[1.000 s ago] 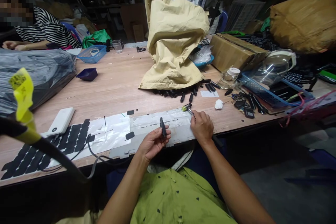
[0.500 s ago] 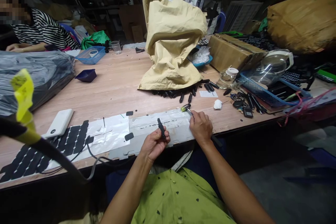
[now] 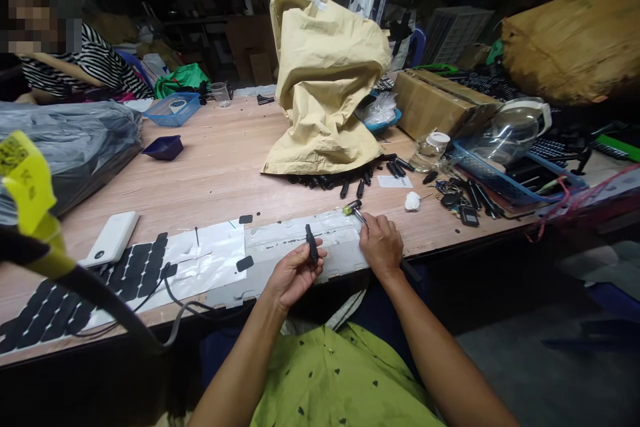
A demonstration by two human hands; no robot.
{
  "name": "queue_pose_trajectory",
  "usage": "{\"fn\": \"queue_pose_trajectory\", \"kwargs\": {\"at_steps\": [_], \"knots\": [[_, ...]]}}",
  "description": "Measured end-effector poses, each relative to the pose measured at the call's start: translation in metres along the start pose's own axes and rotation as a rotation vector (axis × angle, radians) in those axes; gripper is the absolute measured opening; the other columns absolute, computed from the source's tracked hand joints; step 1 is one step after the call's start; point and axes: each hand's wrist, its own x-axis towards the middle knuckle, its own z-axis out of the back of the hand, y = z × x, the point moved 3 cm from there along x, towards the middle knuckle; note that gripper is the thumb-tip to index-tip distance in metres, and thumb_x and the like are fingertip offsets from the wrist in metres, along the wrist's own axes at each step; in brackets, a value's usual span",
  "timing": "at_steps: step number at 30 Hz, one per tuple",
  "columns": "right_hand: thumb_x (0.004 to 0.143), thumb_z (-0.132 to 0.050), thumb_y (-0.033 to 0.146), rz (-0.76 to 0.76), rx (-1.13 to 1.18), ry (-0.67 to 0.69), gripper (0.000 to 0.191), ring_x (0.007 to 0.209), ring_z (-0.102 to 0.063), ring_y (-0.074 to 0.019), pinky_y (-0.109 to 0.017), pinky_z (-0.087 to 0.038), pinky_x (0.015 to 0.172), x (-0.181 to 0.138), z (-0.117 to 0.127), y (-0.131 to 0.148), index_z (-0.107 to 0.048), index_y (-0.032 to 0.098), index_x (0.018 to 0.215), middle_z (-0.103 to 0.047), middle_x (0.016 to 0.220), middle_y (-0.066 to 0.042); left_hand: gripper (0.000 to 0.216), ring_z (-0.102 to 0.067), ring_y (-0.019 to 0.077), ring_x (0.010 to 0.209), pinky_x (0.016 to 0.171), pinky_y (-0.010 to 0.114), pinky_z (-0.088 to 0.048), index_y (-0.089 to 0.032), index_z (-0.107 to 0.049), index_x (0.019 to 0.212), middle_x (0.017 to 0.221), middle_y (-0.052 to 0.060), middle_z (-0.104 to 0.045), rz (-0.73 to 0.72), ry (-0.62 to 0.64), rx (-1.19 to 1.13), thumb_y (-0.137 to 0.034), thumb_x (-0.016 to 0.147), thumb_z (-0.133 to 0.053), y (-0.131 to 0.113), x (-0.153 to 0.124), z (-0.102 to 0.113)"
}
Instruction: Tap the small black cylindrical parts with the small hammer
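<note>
Between the thumb and fingers of my left hand is a small black cylindrical part with a narrower tip, held upright above the table edge. My right hand is wrapped round the handle of a small hammer, whose head is yellow-green at one end and black at the other. The hammer head sits just beyond my knuckles, over a grey-white board along the table edge. Several similar black parts lie at the mouth of a large tan sack farther back.
To the left are a white power bank, a sheet of black stickers and a yellow-tagged dark tube. A glass jar, keys and a blue basket stand right. A person in stripes sits far left.
The black part in my left hand has turned slightly, its tip a little farther right. My right hand keeps the hammer in about the same spot. The person opposite has raised an arm.
</note>
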Motion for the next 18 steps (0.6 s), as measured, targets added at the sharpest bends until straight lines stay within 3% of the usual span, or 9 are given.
{"fn": "queue_pose_trajectory", "kwargs": {"at_steps": [8,12,15,18], "knots": [[0.091,-0.049,0.018,0.028,-0.028,-0.031,0.03,0.081,-0.045,-0.0229,-0.033,-0.027,0.068,0.001,0.002,0.001,-0.07,0.02,0.112,-0.059,0.085,-0.008,0.036,-0.073,0.0169,0.074,0.071,0.025,-0.056,-0.017,-0.062,0.093,0.081,0.001,-0.071,-0.085,-0.016,0.128,-0.012,0.067,-0.087,-0.004,0.003,0.001],[0.09,-0.054,0.022,0.055,0.017,-0.043,0.025,0.095,-0.049,-0.0259,-0.036,-0.032,0.078,0.002,0.015,0.007,-0.07,0.02,0.11,-0.064,0.097,-0.011,0.044,-0.072,0.0171,0.075,0.068,0.024,-0.052,-0.017,-0.059,0.088,0.085,0.004,-0.074,-0.202,-0.062,0.207,-0.016,0.059,-0.093,-0.006,0.003,0.002],[0.092,-0.055,0.026,0.116,0.146,-0.042,0.028,0.105,-0.052,-0.0283,-0.04,-0.037,0.087,-0.002,0.035,0.02,-0.069,0.02,0.114,-0.066,0.107,-0.013,0.043,-0.069,0.0149,0.069,0.068,0.023,-0.051,-0.016,-0.061,0.087,0.084,0.004,-0.074,-0.241,-0.086,0.221,-0.023,0.06,-0.093,-0.006,0.003,0.003],[0.092,-0.057,0.035,0.305,0.397,0.115,0.026,0.094,-0.058,-0.0233,-0.034,-0.043,0.081,-0.011,0.052,0.044,-0.068,0.02,0.109,-0.068,0.097,-0.01,0.037,-0.066,0.0128,0.068,0.067,0.023,-0.05,-0.016,-0.063,0.087,0.079,0.001,-0.071,-0.272,-0.082,0.22,-0.022,0.064,-0.091,-0.007,0.0,0.001]]}}
